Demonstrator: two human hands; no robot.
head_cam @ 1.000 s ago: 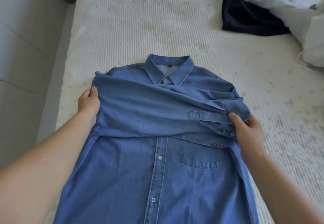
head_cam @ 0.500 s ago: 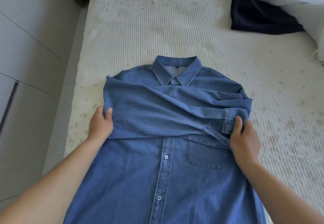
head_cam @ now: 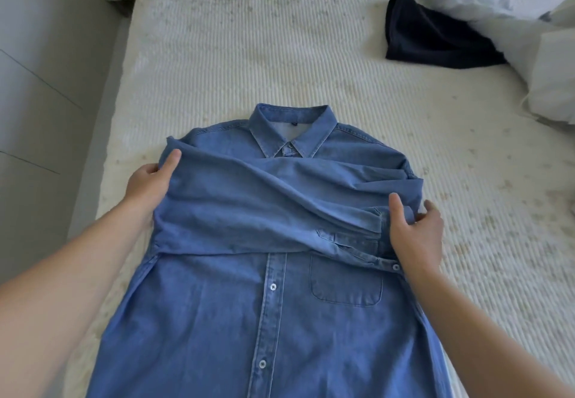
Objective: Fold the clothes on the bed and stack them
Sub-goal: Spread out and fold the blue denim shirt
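Observation:
A blue denim shirt (head_cam: pixel 236 310) lies buttoned and face up on the bed (head_cam: pixel 249 55), collar away from me. Both sleeves are folded across the chest, one over the other. My left hand (head_cam: pixel 149 182) grips the left edge of the shirt at the shoulder fold, thumb on top of the cloth. My right hand (head_cam: pixel 415 232) pinches the right edge, where a sleeve cuff lies, thumb on top and fingers curled around the outside. The lower hem runs out of view below.
A dark navy garment (head_cam: pixel 432 36) lies at the far right of the bed, beside crumpled white cloth (head_cam: pixel 513 24). A grey floor strip and pale cabinet fronts (head_cam: pixel 40 86) run along the bed's left side.
My left hand has moved up the left edge, from the lower sleeve fold to the shoulder. My right hand has shifted its grip on the cuff side. The head camera has moved a little.

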